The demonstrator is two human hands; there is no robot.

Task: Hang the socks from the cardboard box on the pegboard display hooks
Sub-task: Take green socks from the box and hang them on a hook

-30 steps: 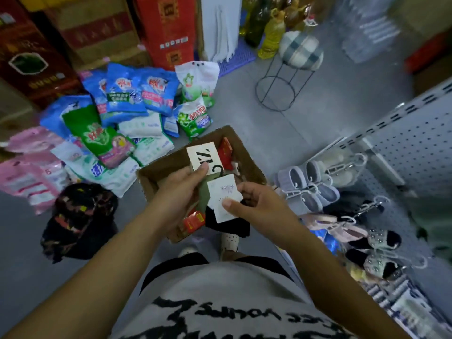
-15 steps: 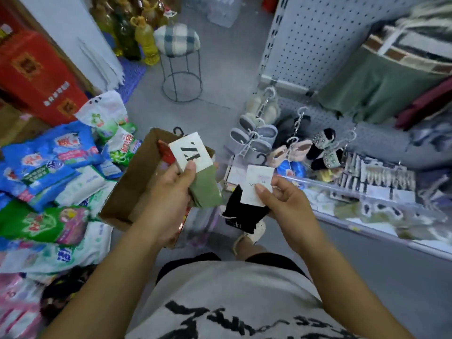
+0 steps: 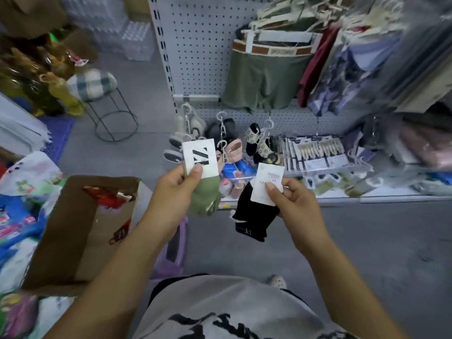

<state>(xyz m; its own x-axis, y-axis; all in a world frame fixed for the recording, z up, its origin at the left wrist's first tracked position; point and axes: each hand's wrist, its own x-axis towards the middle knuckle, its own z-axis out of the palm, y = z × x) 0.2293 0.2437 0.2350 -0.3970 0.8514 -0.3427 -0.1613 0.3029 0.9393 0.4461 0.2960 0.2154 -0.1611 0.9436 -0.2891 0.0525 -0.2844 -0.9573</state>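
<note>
My left hand [image 3: 175,192] grips a pair of green socks [image 3: 205,200] by its white card label printed with a black Z. My right hand [image 3: 292,200] pinches the white label of a pair of black socks [image 3: 252,220] that hangs below it. Both pairs are held in front of the white pegboard [image 3: 195,45], a little below its lower row of hooks [image 3: 221,118]. The brown cardboard box [image 3: 66,231] sits on the floor at lower left with red-labelled sock packs [image 3: 107,195] inside.
Small shoes and slippers [image 3: 232,143] hang on chains from the lower hooks. Green shorts [image 3: 264,79] and other garments hang higher up. Carded goods [image 3: 318,152] fill the bottom shelf. A plaid stool [image 3: 95,85] and detergent bags [image 3: 17,216] stand at the left.
My view has swung from the floor and box to face the pegboard. Both hands have lifted the green and black socks out of the box and up toward the display.
</note>
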